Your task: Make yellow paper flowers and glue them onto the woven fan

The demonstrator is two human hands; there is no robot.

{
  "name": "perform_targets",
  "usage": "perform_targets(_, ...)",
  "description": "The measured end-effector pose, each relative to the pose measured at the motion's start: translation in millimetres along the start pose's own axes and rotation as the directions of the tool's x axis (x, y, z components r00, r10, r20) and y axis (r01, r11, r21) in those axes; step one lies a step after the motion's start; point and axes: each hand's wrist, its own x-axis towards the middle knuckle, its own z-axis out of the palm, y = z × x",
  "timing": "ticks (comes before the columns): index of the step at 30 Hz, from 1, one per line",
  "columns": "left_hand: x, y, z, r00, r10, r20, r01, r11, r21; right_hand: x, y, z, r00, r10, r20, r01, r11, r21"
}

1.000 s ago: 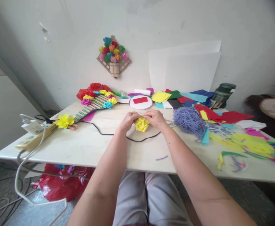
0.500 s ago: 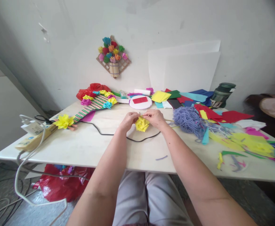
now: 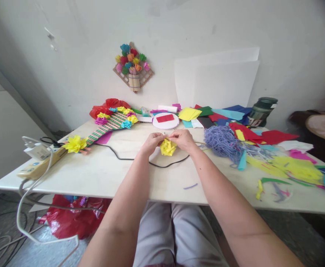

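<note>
A yellow paper flower (image 3: 168, 147) hangs between my two hands over the middle of the table, its petals turned down toward me. My left hand (image 3: 153, 142) pinches at the flower's top end from the left. From the right, the fingers of my right hand (image 3: 182, 139) close on the same end, fingertips nearly meeting. What lies exactly between the fingertips is too small to make out. Beneath the flower a black cord (image 3: 166, 166) runs across the table. A short purple piece of yarn (image 3: 190, 186) lies near the front edge.
Purple yarn (image 3: 223, 142) is heaped right of my hands, with paper scraps (image 3: 298, 168) beyond. Coloured sheets (image 3: 189, 114), a white disc (image 3: 166, 125) and a dark flask (image 3: 262, 112) stand or lie at the back. Left are a flower-trimmed woven piece (image 3: 109, 125) and a power strip (image 3: 41, 165).
The yellow flower has turned slightly between my fingers. Both hands stay in nearly the same place, and the view has shifted a little.
</note>
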Motion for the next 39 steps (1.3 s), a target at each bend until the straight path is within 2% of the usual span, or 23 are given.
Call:
perform_targets(14, 6.1, -8.2, -9.1, 1.0, -0.008, 0.006, 0.007, 0.997, 0.079, -2.8, -5.4, -2.0, 0.999, 0.042, -0.012, -0.042, 0.996, -0.082)
perform_targets(23, 4.3, -5.5, -7.5, 1.0, -0.009, -0.027, 0.011, 0.997, 0.082, 0.1, 3.6, 0.7, 0.999, -0.044, 0.025, 0.044, 0.999, 0.011)
perform_targets(29, 1.4, -0.3, -4.1, 0.999, -0.028, -0.032, 0.03, 0.995, 0.092, 0.4, 2.8, -0.8, 0.998, -0.029, 0.057, 0.028, 0.999, 0.023)
perform_targets(35, 3.3, -2.6, -3.9, 0.999, -0.039, -0.037, 0.043, 0.994, 0.102, 1.5, -1.3, -4.9, 0.99, -0.065, 0.127, 0.075, 0.994, -0.077)
perform_targets(39, 5.0, -7.1, -7.0, 1.0, -0.029, -0.007, 0.029, 0.995, 0.1, 1.4, -1.8, -5.7, 0.991, -0.054, 0.122, 0.068, 0.992, -0.11)
